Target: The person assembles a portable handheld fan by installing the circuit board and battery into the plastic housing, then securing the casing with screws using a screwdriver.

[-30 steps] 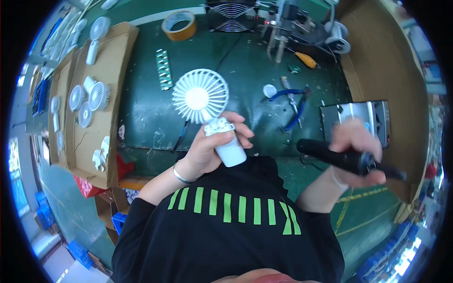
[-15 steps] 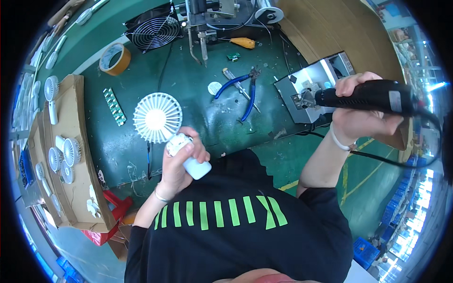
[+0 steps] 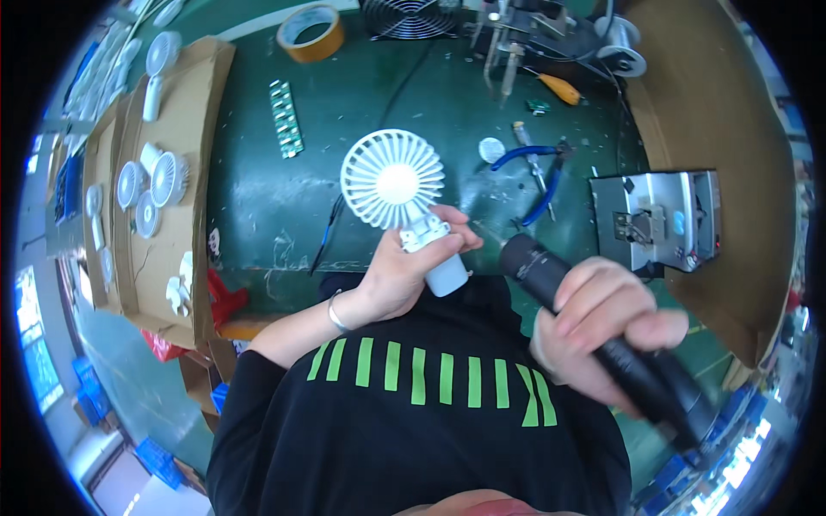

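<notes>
My left hand [image 3: 411, 258] is closed around the handle of a white handheld fan [image 3: 397, 182], held above the near edge of the green table, its round slatted head pointing away from me. In my right hand [image 3: 602, 322] is a black electric screwdriver [image 3: 551, 271], gripped round its body. Its thin tip points up and left toward the fan's handle, a short gap apart from it. To the right stands a metal box-shaped device [image 3: 658, 219] with a small mechanism on its face.
Blue-handled cutters [image 3: 546, 185] lie beside a slim screwdriver [image 3: 535, 163]. A tape roll [image 3: 311, 33], a green circuit strip [image 3: 286, 119] and a soldering stand [image 3: 512, 60] are farther off. A cardboard tray [image 3: 211, 172] with several white fans stands left; cardboard [image 3: 731, 103] walls the right.
My right hand has brought the electric screwdriver from the metal device leftward and nearer to the fan. The camera view has shifted, so the table things appear farther right and higher.
</notes>
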{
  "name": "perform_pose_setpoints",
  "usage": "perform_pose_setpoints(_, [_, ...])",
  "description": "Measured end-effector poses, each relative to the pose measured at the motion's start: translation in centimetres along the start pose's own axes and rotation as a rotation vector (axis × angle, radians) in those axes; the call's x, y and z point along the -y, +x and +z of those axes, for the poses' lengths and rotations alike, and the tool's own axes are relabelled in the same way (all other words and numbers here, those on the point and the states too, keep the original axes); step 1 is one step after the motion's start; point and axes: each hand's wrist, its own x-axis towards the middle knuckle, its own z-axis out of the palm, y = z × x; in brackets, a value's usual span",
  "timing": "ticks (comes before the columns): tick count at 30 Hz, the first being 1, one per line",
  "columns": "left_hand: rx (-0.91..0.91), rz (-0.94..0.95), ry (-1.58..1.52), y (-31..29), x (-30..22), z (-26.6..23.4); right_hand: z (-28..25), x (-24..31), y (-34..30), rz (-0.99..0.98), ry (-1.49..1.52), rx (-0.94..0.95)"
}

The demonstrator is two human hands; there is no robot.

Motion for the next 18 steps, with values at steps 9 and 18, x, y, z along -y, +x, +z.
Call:
perform_pose_setpoints(9, [-0.004,0.037,0.082,-0.3,0.3,-0.7,1.9,-2.2,0.0,-0.059,0.143,0.251])
perform_pose_setpoints(18, [0.004,0.057,0.176,-0.2,0.7,-1.3,2.4,-2.9,0.1,-0.039,0.162,0.289])
